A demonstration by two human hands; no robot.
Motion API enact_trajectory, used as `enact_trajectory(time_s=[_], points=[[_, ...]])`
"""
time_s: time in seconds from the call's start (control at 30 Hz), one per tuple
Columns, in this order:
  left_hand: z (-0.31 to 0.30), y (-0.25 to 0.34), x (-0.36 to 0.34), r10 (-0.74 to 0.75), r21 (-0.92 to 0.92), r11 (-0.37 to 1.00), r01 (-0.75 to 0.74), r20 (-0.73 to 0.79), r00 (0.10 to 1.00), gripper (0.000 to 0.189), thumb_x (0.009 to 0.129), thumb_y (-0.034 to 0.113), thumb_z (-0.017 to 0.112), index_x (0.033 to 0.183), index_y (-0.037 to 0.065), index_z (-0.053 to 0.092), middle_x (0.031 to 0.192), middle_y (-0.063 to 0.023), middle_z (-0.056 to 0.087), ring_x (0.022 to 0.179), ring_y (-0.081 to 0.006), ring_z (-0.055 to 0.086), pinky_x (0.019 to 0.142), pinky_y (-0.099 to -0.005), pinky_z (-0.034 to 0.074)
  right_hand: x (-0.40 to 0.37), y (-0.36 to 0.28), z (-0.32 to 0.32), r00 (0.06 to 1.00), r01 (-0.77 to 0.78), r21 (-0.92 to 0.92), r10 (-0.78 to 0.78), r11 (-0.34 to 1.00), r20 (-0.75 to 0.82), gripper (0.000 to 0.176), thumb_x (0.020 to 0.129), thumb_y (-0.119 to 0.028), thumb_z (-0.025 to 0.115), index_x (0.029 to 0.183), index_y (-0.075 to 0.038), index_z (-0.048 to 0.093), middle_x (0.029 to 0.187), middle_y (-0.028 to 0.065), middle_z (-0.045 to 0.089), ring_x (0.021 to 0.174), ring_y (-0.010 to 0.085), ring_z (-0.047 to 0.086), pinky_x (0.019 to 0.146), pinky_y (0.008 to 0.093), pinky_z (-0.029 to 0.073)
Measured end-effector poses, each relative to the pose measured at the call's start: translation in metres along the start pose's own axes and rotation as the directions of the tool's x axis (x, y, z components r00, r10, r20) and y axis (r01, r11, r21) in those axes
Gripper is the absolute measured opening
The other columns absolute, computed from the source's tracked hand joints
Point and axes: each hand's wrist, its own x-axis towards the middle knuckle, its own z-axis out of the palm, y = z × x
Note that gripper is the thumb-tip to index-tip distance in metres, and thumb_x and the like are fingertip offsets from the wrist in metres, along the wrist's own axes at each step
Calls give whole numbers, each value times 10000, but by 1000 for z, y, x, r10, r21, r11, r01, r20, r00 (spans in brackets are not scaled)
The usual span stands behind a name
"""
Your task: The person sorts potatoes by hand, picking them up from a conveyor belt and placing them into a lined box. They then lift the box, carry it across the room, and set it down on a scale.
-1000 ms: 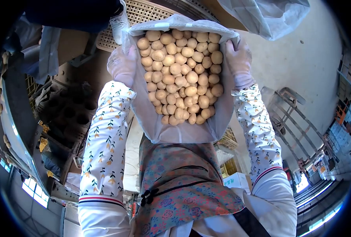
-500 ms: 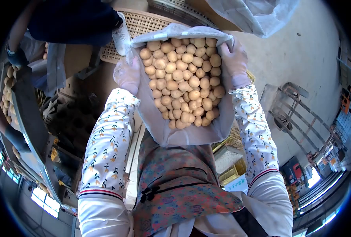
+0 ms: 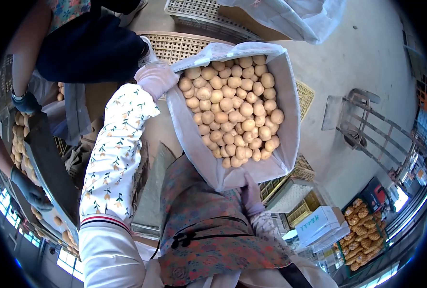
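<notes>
In front of me is a box [image 3: 290, 115] lined with white cloth, filled with round, tan, potato-like produce [image 3: 235, 108]. My left hand [image 3: 156, 79], in a pale glove, is closed on the cloth-covered rim at the box's far left corner. My right hand [image 3: 252, 194], gloved too, is against the near side low down, thumb up on the cloth; its other fingers are hidden beneath the box. The box tilts slightly, so its contents face me.
Another person's gloved hands [image 3: 31, 189] work at a sorting line [image 3: 55, 168] on the left. Perforated plastic crates [image 3: 180, 45] lie beyond the box. A metal hand cart [image 3: 372, 125] stands right, with cartons [image 3: 319, 225] and netted goods [image 3: 364, 235] nearer me.
My right hand has left the far right corner and come to the near side of the box. The box has shifted right and toward me. The person at left has leaned further into view.
</notes>
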Motion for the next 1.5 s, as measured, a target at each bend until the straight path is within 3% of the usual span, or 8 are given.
enact_trajectory(time_s=[0.1, 0.17, 0.23, 0.33, 0.7, 0.9, 1.0, 1.5], points=[[17, -21, 12, 104, -36, 994, -104, 2, 995, 540, 886, 480, 542, 1039, -8, 717, 1057, -241, 694, 1052, -371, 654, 939, -437, 498, 42, 57, -26, 966, 255, -467, -238, 847, 96, 321, 956, -232, 625, 1237, -83, 584, 1135, 75, 648, 944, 215, 655, 765, 370, 545], [23, -26, 5, 73, -48, 996, -75, -55, 996, 531, 896, 479, 533, 1051, 5, 714, 1069, -234, 691, 1062, -374, 645, 938, -437, 497, 32, 35, -15, 856, 324, -946, -428, 9, 289, 232, 947, -254, 644, 1086, -70, 612, 978, 52, 667, 887, 187, 662, 727, 385, 550], [29, -35, 6, 50, -63, 997, -49, 27, 998, 496, 913, 471, 528, 1101, 43, 694, 1146, -220, 669, 1097, -362, 622, 910, -467, 496, 10, -11, 10, 986, 53, -747, -154, 663, -67, 222, 940, -252, 648, 1028, -49, 630, 923, 57, 672, 866, 208, 665, 733, 395, 545], [92, -76, -10, 202, -52, 972, -231, -325, 924, 520, 919, 500, 519, 901, 19, 716, 963, -237, 697, 945, -397, 665, 867, -473, 516, 50, 8, -42, 930, 228, -727, -367, 647, -35, 321, 908, -268, 663, 1041, 24, 651, 946, 128, 697, 906, 292, 675, 801, 422, 533], [289, -61, -197, -292, -781, 383, 494, 405, 866, 531, 950, 484, 605, 790, -20, 654, 556, -79, 588, 455, -193, 600, 456, -351, 464, 58, -217, -38, 901, -35, -977, -430, -210, 60, 486, 870, -492, 653, 888, -12, 730, 830, 238, 701, 816, 416, 691, 756, 465, 546], [289, -49, -206, -265, -792, 298, 534, 469, 843, 449, 917, 435, 681, 764, 15, 646, 564, -38, 563, 417, -149, 534, 423, -321, 424, 33, -155, -66, 845, 408, -739, -527, 536, 84, 380, 867, -327, 743, 1060, -3, 692, 915, 21, 688, 816, 117, 607, 761, 304, 505], [285, -45, -206, -216, -810, 225, 541, 500, 839, 383, 899, 388, 723, 777, 34, 643, 556, -16, 542, 406, -131, 505, 396, -293, 385, 26, -110, -88, 942, -173, -396, 34, 902, -335, 465, 876, -366, 725, 1185, -25, 661, 930, 50, 694, 769, 156, 653, 675, 297, 544], [85, -33, -172, 77, -922, 110, 372, 381, 921, 363, 950, 359, 650, 990, -1, 631, 634, -52, 600, 443, -59, 519, 364, -185, 348, -21, -234, 1, 988, 132, -205, -146, 970, -56, 309, 913, -305, 606, 908, 2, 641, 567, 108, 603, 391, 163, 527, 348, 253, 374]])
